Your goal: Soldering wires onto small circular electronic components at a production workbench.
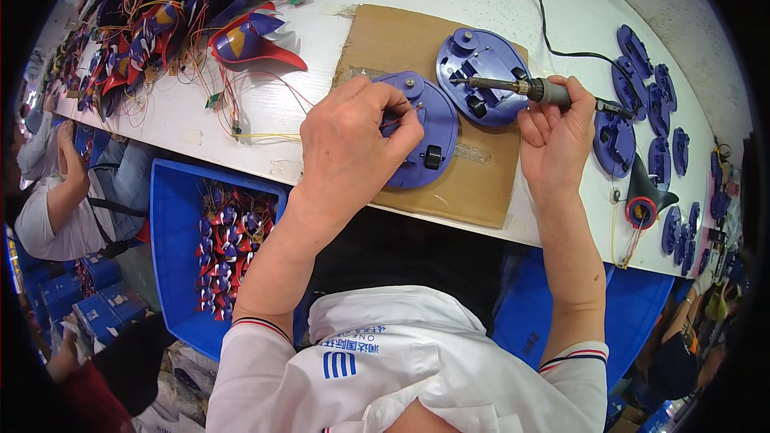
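Observation:
My left hand (349, 144) is closed in a pinch over a purple oval plastic base (439, 124). Thin red and yellow wires (269, 138) run under it from the left; its fingertips mostly hide what they grip, which looks like a wire end. In my right hand (555, 140) is a soldering iron (553, 93), held like a pen, its tip pointing left over a second purple base (479, 50). Both bases have a round post and black parts. They lie on a brown cardboard sheet (491, 184).
Purple and red shell parts (241, 38) with tangled wires heap at the table's left. More purple bases (616, 144) and a dark finned part (646, 192) lie at right. The iron's black cord (545, 20) crosses the far side. Blue bins (180, 248) stand below; other people sit left.

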`<state>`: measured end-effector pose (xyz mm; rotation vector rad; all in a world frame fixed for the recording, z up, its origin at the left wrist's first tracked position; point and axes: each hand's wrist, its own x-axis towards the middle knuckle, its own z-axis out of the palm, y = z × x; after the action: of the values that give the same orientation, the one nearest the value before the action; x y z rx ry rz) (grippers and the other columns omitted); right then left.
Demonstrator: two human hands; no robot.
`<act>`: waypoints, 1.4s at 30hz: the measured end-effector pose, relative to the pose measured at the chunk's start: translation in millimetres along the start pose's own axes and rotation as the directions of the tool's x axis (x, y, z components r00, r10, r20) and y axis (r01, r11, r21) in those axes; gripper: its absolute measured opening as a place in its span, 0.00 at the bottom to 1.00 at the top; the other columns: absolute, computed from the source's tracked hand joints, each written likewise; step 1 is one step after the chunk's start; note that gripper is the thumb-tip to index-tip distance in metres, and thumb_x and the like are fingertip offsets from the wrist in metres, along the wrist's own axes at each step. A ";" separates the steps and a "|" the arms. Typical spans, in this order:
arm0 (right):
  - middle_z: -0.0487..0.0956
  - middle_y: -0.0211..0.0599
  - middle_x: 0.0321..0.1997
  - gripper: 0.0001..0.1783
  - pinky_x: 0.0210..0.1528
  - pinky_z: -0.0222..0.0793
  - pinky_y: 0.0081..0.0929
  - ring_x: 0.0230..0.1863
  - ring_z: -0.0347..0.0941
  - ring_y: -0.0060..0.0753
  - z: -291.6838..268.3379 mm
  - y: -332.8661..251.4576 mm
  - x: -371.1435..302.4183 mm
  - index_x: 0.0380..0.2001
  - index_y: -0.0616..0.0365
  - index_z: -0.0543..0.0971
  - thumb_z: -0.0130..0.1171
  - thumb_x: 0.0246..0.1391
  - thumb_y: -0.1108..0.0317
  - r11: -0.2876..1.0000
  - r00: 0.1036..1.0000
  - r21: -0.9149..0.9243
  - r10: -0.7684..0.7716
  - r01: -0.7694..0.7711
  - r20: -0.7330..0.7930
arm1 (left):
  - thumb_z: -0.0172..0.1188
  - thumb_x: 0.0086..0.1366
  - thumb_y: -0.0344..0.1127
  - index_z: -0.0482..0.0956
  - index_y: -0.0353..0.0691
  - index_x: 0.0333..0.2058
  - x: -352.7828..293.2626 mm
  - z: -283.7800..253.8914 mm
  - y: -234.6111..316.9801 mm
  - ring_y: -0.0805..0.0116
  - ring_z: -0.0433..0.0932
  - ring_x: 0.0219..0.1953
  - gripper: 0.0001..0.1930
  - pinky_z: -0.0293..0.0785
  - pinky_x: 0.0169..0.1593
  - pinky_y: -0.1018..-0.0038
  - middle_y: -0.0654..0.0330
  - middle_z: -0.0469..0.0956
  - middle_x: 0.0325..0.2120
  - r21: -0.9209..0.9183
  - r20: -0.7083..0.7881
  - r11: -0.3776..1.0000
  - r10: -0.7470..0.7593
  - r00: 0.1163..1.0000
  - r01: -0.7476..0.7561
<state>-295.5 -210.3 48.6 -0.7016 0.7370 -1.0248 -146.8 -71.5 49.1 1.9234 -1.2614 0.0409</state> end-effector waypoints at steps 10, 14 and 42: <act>0.66 0.28 0.19 0.12 0.12 0.40 0.11 0.13 0.45 0.11 -0.5 1.7 -3.0 0.32 0.59 0.73 0.51 0.56 0.61 1.000 1.000 -0.015 0.010 -0.009 0.022 | 0.61 0.45 0.27 0.75 0.38 0.23 -2.3 -4.9 -1.1 0.71 0.67 0.19 0.05 0.64 0.24 0.78 0.63 0.71 0.19 -0.016 0.030 1.000 0.000 1.000 0.001; 0.68 0.29 0.20 0.12 0.13 0.40 0.11 0.14 0.46 0.11 -0.2 3.1 -7.3 0.32 0.60 0.73 0.51 0.56 0.61 0.999 0.999 -0.039 0.023 -0.022 0.029 | 0.57 0.49 0.28 0.72 0.35 0.28 -5.4 -10.9 0.8 0.68 0.68 0.23 0.06 0.65 0.28 0.77 0.60 0.72 0.24 -0.230 -0.027 0.973 -0.025 0.999 0.018; 0.68 0.28 0.19 0.09 0.13 0.41 0.08 0.13 0.55 0.11 16.7 22.2 -39.9 0.28 0.51 0.71 0.45 0.58 0.62 0.950 0.978 -0.313 0.071 -0.006 0.197 | 0.59 0.48 0.19 0.80 0.33 0.30 -77.7 -25.6 -11.9 0.74 0.63 0.22 0.08 0.62 0.31 0.81 0.63 0.71 0.22 -0.335 -0.125 0.924 -0.236 0.964 0.182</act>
<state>-284.4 -163.0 48.5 -1.0460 0.7349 -0.7914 -166.4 5.1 25.2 1.7213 -0.8865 -0.1099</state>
